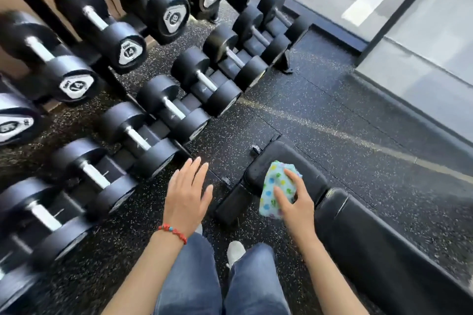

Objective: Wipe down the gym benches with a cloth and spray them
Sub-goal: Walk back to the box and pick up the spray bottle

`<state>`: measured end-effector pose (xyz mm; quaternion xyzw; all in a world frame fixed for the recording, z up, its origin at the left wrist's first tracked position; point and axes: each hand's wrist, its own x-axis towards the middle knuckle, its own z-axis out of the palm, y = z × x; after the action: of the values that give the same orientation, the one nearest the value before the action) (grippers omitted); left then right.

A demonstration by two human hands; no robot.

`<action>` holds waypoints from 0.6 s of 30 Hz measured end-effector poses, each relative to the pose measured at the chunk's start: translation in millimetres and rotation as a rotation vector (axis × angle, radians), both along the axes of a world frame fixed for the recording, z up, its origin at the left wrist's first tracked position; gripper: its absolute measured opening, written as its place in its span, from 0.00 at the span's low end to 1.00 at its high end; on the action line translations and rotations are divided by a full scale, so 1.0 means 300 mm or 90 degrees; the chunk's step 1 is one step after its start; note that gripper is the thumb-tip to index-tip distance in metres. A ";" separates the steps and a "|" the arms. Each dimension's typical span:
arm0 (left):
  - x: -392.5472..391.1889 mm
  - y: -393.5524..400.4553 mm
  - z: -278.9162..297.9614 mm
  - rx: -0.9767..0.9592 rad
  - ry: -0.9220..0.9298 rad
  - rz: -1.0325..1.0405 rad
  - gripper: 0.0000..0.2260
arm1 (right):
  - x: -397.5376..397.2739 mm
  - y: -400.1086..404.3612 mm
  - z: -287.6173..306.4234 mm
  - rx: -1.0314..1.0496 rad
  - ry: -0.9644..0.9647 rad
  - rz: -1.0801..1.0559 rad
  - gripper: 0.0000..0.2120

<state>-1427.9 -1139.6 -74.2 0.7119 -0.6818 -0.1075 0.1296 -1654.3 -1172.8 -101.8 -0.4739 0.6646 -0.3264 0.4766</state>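
Currently the right hand (297, 202) grips the dotted cloth (275, 188), fingers curled over it, pressing it on the small end pad of the bench (358, 238) at about 5 o'clock in view. Left hand (188, 193) hovers empty, fingers straight, grip loose, over the floor (320, 110). Judgement: keep the cloth flat, overlap strokes toward the long surface; no spray bottle visible.

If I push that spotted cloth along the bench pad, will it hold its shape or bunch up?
The cloth looks soft and bunched under the right hand, so it will probably crumple. The bench pad looks smooth, so it likely slides easily.
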 end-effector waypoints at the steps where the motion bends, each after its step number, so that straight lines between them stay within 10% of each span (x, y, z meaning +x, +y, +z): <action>1: 0.001 0.032 0.003 0.001 0.004 0.028 0.21 | 0.008 -0.004 0.004 0.001 -0.002 0.024 0.20; 18: 0.181 0.755 0.057 0.015 0.028 0.527 0.24 | 0.491 0.236 0.084 -0.005 -0.069 0.457 0.30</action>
<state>-1373.4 -913.0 -57.1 0.9251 -0.3333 -0.0696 0.1683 -1507.1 -1102.1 -76.7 -0.6609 0.4281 -0.1655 0.5938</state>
